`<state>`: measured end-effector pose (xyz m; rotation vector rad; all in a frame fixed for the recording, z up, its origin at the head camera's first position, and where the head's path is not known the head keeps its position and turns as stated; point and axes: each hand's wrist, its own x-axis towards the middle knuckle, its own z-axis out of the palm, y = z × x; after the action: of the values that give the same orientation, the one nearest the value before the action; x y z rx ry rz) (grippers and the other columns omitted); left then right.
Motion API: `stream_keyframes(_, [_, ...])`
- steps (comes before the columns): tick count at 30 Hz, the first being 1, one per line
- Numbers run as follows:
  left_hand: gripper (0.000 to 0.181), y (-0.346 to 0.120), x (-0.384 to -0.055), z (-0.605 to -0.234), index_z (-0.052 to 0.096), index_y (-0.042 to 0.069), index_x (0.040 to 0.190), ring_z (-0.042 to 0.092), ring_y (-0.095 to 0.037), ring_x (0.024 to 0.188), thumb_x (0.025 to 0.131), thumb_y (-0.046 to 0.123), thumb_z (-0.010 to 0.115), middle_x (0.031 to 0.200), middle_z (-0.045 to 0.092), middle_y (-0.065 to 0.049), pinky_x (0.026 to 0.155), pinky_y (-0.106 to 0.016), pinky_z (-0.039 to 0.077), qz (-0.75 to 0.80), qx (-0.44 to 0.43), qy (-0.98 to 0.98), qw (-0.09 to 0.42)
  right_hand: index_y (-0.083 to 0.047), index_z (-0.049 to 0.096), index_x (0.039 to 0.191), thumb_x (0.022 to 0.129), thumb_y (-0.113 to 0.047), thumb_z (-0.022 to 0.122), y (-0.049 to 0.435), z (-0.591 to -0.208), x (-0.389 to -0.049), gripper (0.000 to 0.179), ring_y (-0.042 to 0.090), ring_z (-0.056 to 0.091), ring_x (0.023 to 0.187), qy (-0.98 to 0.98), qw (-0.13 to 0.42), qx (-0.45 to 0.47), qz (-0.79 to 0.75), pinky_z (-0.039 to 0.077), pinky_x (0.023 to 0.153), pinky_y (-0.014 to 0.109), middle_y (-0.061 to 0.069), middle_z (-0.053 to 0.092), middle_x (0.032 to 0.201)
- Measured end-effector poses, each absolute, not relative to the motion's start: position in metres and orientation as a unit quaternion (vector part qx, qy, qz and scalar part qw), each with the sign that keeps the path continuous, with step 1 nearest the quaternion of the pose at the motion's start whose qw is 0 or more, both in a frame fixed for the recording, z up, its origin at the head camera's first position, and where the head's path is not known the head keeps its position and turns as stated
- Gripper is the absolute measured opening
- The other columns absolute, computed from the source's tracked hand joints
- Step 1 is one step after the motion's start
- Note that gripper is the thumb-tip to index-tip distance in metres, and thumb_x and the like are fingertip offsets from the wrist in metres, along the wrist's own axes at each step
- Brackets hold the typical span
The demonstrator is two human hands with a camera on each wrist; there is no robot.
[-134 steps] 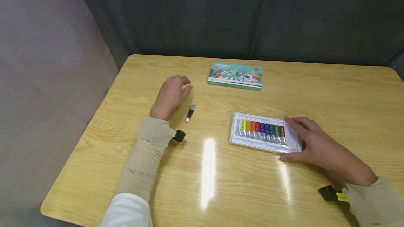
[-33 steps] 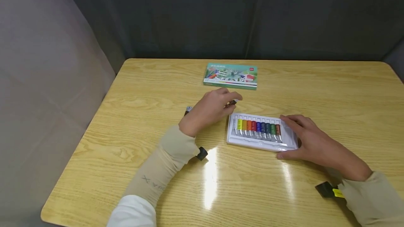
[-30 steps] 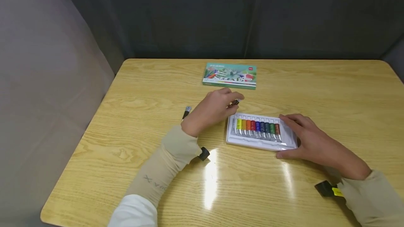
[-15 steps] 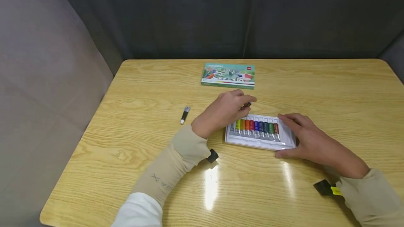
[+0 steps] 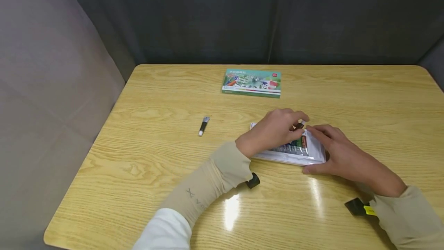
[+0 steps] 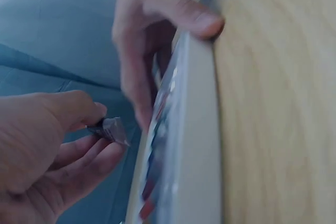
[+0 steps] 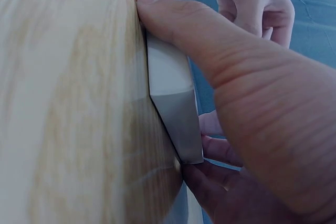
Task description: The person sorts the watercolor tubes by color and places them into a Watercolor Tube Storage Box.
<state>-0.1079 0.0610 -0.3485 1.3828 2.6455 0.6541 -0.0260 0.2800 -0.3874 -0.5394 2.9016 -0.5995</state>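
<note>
My left hand [image 5: 275, 129] pinches a small paint tube [image 5: 300, 125] with a dark label between thumb and fingers. It reaches over the white tray [image 5: 286, 160], near the right end of its row of paint tubes [image 5: 299, 146]. In the left wrist view the crimped silver end of the pinched tube [image 6: 116, 130] shows beside the tray. My right hand [image 5: 347, 155] grips the tray's right end, thumb on the near side and fingers on the far side. The left hand and forearm hide the left part of the row.
A black-labelled paint tube [image 5: 204, 126] with a white cap lies on the wooden table [image 5: 156, 157], left of the tray. A green illustrated paint box [image 5: 251, 83] lies flat farther back. Dark cloth [image 5: 208, 18] hangs behind the table's far edge.
My left hand has moved right from the table's left side, along the tray to the row's right end, with the pinched tube now visible. My right hand keeps its grip on the tray.
</note>
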Motion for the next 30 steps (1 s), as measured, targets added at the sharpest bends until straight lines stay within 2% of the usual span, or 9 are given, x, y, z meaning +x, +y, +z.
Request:
stream_keyframes(4, [0.035,0.073,-0.103,-0.351,0.066,0.015,0.136,0.067,0.0,0.088,0.104,0.027,0.061,0.114,0.076,0.003,0.075,-0.011,0.049,0.234,0.435,0.868,0.055,0.007,0.04,0.154,0.072,-0.06,0.089,0.28,-0.389,-0.026,0.117,0.042,0.039,0.138,0.96,0.053,-0.187,-0.204,0.043,0.103,0.063,0.022,0.041,0.152])
stream_keyframes(7, [0.034,0.08,-0.101,-0.353,0.067,0.015,0.135,0.065,0.001,0.082,0.104,0.028,0.062,0.108,0.077,0.004,0.071,-0.01,0.046,0.252,0.424,0.868,0.056,0.003,0.045,0.152,0.072,-0.058,0.09,0.281,-0.39,-0.026,0.11,0.043,0.039,0.137,0.959,0.052,-0.189,-0.206,0.043,0.103,0.064,0.022,0.041,0.151])
stream_keyframes(13, [0.031,0.089,-0.098,-0.358,0.067,0.014,0.131,0.067,0.002,0.086,0.103,0.028,0.064,0.106,0.078,0.005,0.072,-0.005,0.044,0.291,0.396,0.868,0.069,-0.01,0.053,0.147,0.072,-0.056,0.09,0.281,-0.39,-0.026,0.095,0.044,0.04,0.135,0.958,0.055,-0.189,-0.208,0.044,0.101,0.065,0.021,0.042,0.149])
stream_keyframes(17, [0.028,0.094,-0.095,-0.361,0.065,0.015,0.127,0.066,0.004,0.084,0.102,0.029,0.066,0.105,0.077,0.006,0.07,-0.004,0.044,0.308,0.382,0.868,0.074,-0.004,0.052,0.146,0.073,-0.056,0.089,0.281,-0.389,-0.026,0.097,0.042,0.041,0.133,0.957,0.065,-0.184,-0.215,0.044,0.1,0.063,0.021,0.042,0.149])
stream_keyframes(22, [0.021,0.097,-0.092,-0.364,0.063,0.018,0.12,0.062,0.006,0.08,0.102,0.029,0.067,0.098,0.073,0.01,0.069,-0.005,0.043,0.31,0.366,0.874,0.077,0.005,0.038,0.153,0.072,-0.06,0.089,0.281,-0.388,-0.025,0.115,0.039,0.042,0.13,0.955,0.073,-0.172,-0.23,0.045,0.099,0.06,0.022,0.043,0.149])
stream_keyframes(27, [0.021,0.099,-0.089,-0.369,0.063,0.018,0.12,0.058,0.004,0.078,0.101,0.026,0.067,0.095,0.07,0.01,0.065,-0.007,0.042,0.298,0.365,0.88,0.068,-0.005,0.011,0.166,0.069,-0.061,0.09,0.281,-0.388,-0.026,0.137,0.046,0.038,0.138,0.953,0.085,-0.156,-0.247,0.041,0.104,0.067,0.028,0.038,0.156])
stream_keyframes(30, [0.023,0.101,-0.087,-0.37,0.063,0.018,0.124,0.059,0.001,0.084,0.102,0.027,0.066,0.101,0.07,0.009,0.069,-0.009,0.044,0.274,0.366,0.888,0.056,-0.006,0.006,0.167,0.069,-0.06,0.091,0.28,-0.389,-0.027,0.14,0.048,0.037,0.139,0.951,0.086,-0.155,-0.254,0.039,0.105,0.068,0.029,0.037,0.157])
